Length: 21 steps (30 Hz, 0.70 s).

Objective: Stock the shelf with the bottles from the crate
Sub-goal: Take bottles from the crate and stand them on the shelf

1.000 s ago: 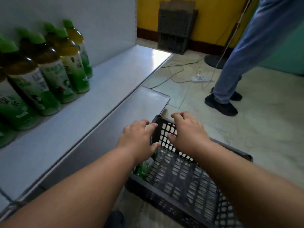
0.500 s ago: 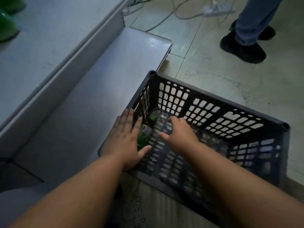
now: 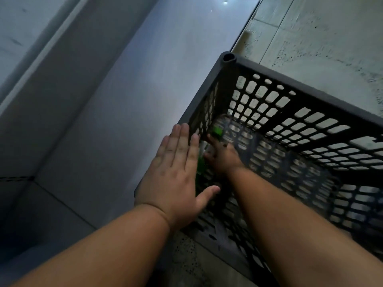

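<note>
A dark grey slatted crate (image 3: pixel 291 79) stands on the floor beside the low shelf board (image 3: pixel 132 96). One green-capped bottle (image 3: pixel 216 131) lies in it along the left wall, cap pointing away from me. My right hand (image 3: pixel 222 157) is deep inside the crate, its fingers curled round the bottle's upper part. My left hand (image 3: pixel 176 172) lies flat with straight fingers over the crate's left rim, hiding part of the bottle's body.
The grey shelf's bottom board runs along the crate's left side, with a raised step (image 3: pixel 41 83) behind it. Speckled floor tiles (image 3: pixel 323 32) lie beyond the crate. The rest of the crate floor (image 3: pixel 290 162) holds no other bottle that I can see.
My view has dropped from the stocked shelf down into the crate. My right hand went deeper and closed round the bottle; my left hand stayed flat at the left rim.
</note>
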Each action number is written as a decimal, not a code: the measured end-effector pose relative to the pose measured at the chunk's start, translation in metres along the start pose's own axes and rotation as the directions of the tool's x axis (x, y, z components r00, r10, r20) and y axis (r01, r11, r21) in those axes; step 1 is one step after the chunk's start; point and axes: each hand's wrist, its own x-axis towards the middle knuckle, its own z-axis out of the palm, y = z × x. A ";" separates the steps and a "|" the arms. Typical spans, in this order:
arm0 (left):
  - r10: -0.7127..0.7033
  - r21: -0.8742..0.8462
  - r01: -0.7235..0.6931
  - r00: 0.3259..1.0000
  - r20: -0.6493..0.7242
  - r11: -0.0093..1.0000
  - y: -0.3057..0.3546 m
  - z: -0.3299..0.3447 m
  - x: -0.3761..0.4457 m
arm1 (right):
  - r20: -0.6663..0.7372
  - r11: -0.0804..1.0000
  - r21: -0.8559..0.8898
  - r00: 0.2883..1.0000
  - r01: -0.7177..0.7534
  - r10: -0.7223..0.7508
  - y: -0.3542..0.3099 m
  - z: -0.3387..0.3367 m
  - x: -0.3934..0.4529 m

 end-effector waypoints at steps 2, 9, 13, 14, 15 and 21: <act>0.006 0.021 -0.006 1.000 -0.008 1.000 0.000 -0.001 0.000 | -0.185 0.996 0.093 0.983 -0.002 0.019 0.014 0.004 -0.003; -0.003 0.046 0.004 1.000 -0.025 0.999 0.002 -0.002 0.000 | -0.128 0.835 0.459 0.908 -0.302 0.399 0.032 0.004 0.011; -0.012 0.035 0.013 0.999 -0.036 0.999 0.001 -0.001 0.000 | -0.039 0.799 0.510 0.919 -0.319 0.392 0.039 0.005 0.015; -0.016 0.030 0.017 0.999 -0.033 0.999 0.002 -0.001 0.000 | -0.039 0.787 0.541 0.926 -0.297 0.377 0.039 0.006 0.011; -0.021 0.024 0.022 0.999 -0.028 0.999 0.002 -0.002 0.000 | -0.049 0.776 0.572 0.933 -0.265 0.355 0.040 0.006 0.007; -0.057 0.036 0.055 0.997 0.054 0.998 0.003 -0.008 -0.001 | -0.169 0.677 0.736 0.969 0.003 0.180 0.019 -0.015 -0.033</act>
